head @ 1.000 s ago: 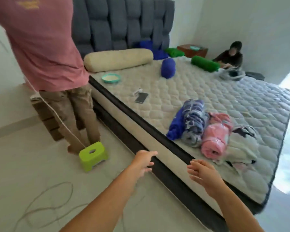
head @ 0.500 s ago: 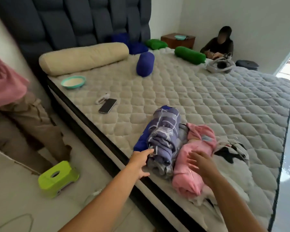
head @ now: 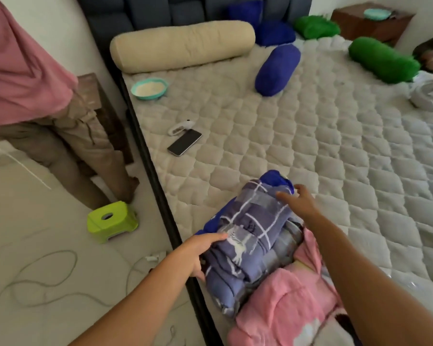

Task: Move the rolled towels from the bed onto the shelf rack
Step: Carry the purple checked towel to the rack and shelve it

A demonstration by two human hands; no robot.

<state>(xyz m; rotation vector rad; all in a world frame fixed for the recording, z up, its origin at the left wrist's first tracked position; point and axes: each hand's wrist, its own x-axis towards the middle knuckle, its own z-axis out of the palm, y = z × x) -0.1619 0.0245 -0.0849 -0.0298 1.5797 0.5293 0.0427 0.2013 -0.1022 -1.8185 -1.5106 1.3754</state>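
Note:
A rolled purple checked towel (head: pixel 248 236) lies near the bed's (head: pixel 335 146) front edge, on top of a solid blue roll (head: pixel 276 177). Beside it on the right lies a rolled pink towel (head: pixel 283 305). My left hand (head: pixel 198 250) touches the purple roll's near left side with fingers extended. My right hand (head: pixel 298 201) reaches over its far end, fingers spread on the cloth. More rolls lie farther up the mattress: a blue one (head: pixel 276 69) and a green one (head: pixel 382 61). The shelf rack is out of view.
A phone (head: pixel 184 145), a small white device (head: pixel 180 127) and a teal bowl (head: pixel 149 88) lie on the mattress's left side. A cream bolster (head: pixel 183 46) rests at the headboard. A person (head: pixel 48 101) stands left of the bed by a green stool (head: pixel 112 221). Cables trail on the floor.
I have come closer to the bed. Both hands moved forward from the air onto the purple checked roll, the right one reaching past the pink roll to the purple roll's far end.

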